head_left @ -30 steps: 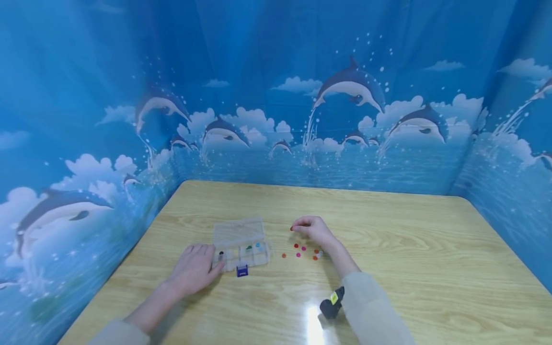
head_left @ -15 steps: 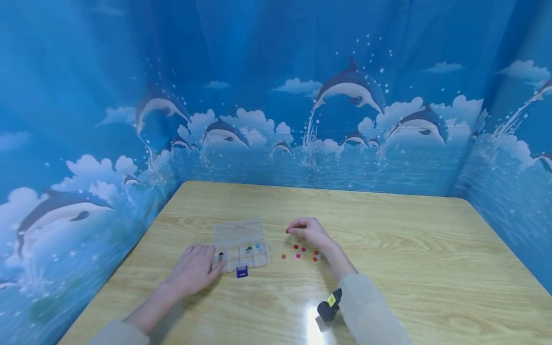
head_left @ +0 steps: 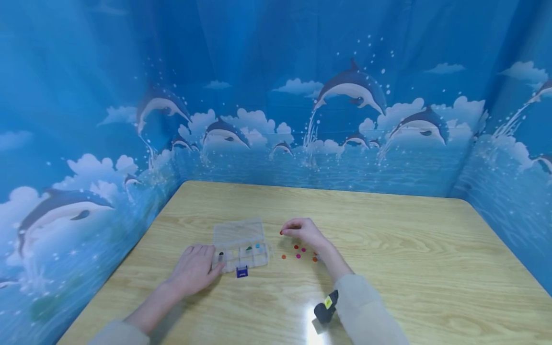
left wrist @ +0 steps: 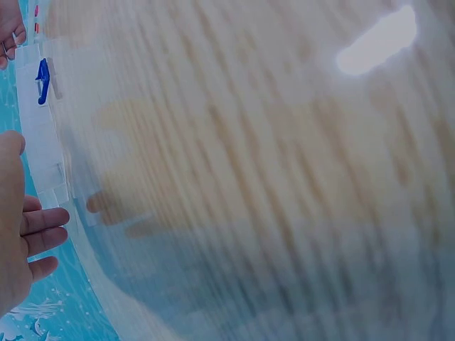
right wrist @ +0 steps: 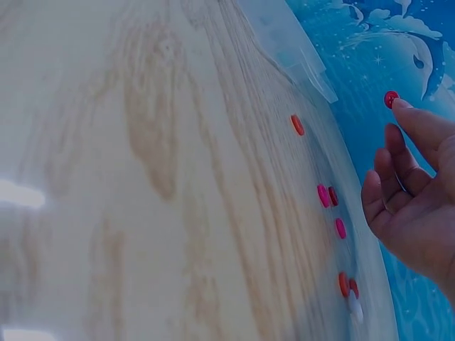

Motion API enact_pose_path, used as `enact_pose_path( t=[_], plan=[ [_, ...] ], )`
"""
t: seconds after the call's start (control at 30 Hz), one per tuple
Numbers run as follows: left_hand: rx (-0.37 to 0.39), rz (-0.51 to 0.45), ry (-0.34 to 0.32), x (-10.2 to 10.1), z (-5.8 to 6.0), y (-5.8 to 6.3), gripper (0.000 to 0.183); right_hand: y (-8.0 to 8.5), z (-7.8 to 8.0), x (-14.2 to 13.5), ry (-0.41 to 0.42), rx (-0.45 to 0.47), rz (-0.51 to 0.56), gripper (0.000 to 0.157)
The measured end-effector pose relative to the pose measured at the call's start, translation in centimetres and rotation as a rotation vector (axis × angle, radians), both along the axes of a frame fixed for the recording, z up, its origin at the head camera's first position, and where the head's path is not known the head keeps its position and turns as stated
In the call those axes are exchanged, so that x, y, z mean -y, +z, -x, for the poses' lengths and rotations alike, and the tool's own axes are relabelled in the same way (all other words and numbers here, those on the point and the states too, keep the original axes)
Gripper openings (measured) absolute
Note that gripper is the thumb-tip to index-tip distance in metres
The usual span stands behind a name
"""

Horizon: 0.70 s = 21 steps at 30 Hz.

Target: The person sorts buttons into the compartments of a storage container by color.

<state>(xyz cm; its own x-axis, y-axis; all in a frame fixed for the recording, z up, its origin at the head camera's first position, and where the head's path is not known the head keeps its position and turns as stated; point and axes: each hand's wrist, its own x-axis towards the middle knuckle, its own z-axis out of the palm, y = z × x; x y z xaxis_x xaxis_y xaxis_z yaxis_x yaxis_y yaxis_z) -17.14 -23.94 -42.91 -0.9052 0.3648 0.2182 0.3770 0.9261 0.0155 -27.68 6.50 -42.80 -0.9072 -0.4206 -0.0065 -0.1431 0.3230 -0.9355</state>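
Observation:
A clear plastic compartment box (head_left: 238,231) lies with its lid folded back on the table, a dark blue latch (head_left: 242,272) at its front. Small black, green and light blue pieces show in its compartments. My left hand (head_left: 194,269) rests against the box's left end, fingers extended, thumb at the front corner. Between the right thumb and fingertips I pinch a red button (right wrist: 391,99); that right hand (head_left: 305,232) is above the table, just right of the box. Below it lie loose buttons, among them an orange button (head_left: 283,257) and a pink button (right wrist: 340,228).
The wood-grain table (head_left: 414,249) is bordered by a blue dolphin-print curtain (head_left: 267,86) at the back and sides. A black device with a yellow label (head_left: 326,307) sits by the right sleeve. A white button (right wrist: 355,307) lies beside orange ones.
My right hand has moved left toward the box with the red button in its pinch. The left hand, the box and the loose buttons have stayed put.

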Motion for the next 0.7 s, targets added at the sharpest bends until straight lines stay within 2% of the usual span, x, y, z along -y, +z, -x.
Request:
enact_pose_path(
  t=[0.2,0.4,0.7],
  plan=[
    [-0.009,-0.002,0.0,0.1,0.1,-0.2,0.038,-0.3,0.0,0.5,0.002,0.025,0.009,0.019],
    [-0.017,-0.003,-0.002,0.0,0.0,-0.3,0.038,-0.5,-0.1,0.8,0.041,-0.014,-0.015,0.014],
    [-0.008,0.003,0.0,-0.1,0.0,-0.2,0.04,0.0,-0.5,1.2,0.096,-0.044,-0.022,0.015]
  ],
)
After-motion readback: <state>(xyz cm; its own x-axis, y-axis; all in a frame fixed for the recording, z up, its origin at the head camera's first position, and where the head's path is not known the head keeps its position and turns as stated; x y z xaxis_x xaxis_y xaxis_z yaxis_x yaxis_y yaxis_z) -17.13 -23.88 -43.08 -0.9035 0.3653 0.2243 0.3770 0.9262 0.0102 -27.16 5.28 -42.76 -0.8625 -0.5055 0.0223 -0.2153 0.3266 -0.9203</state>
